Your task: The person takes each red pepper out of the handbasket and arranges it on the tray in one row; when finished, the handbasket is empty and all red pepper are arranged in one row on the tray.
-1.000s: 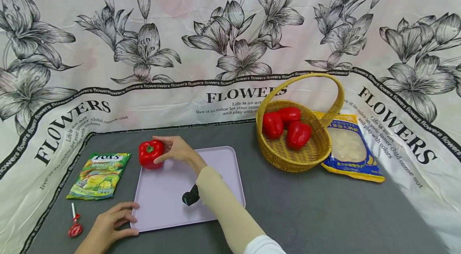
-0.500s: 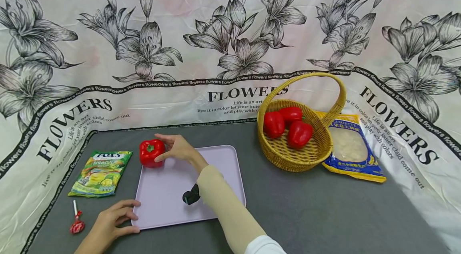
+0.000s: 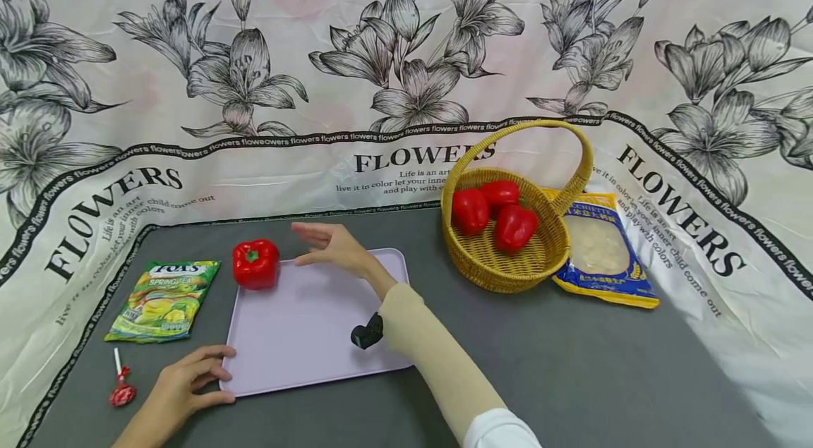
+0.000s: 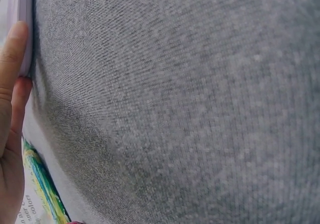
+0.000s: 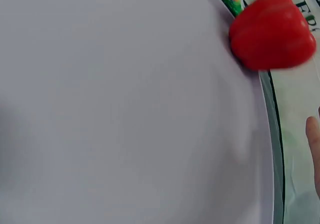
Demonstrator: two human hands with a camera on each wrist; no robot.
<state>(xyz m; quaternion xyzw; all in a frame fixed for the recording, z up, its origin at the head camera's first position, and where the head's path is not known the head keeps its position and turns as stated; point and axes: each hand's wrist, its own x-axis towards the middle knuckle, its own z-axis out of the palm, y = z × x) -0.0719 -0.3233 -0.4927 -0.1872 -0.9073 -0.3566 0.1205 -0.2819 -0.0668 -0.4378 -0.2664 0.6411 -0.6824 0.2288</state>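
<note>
A red bell pepper (image 3: pixel 255 264) sits upright at the far left corner of the lilac tray (image 3: pixel 305 335). My right hand (image 3: pixel 339 248) hovers over the tray's far side, right of the pepper and apart from it, fingers extended with nothing in them. The right wrist view shows the pepper (image 5: pixel 272 33) on the tray's rim, with a fingertip (image 5: pixel 313 136) well away from it. My left hand (image 3: pixel 190 386) rests its fingertips and thumb against the tray's near left corner. In the left wrist view, straight fingers (image 4: pixel 16 41) touch the tray's side wall (image 4: pixel 27 48).
A yellow wicker basket (image 3: pixel 540 264) with several red peppers (image 3: pixel 516 228) stands at the back right. Beside it lies a blue and yellow food packet (image 3: pixel 600 250). A green candy bag (image 3: pixel 161 301) and a red lollipop (image 3: pixel 122 391) lie left of the tray. Patterned cloth (image 3: pixel 286 180) closes off the back.
My right hand has let go of the bell pepper and moved right, its fingers spreading. The pepper stays on the tray's corner. My left hand keeps its place at the tray.
</note>
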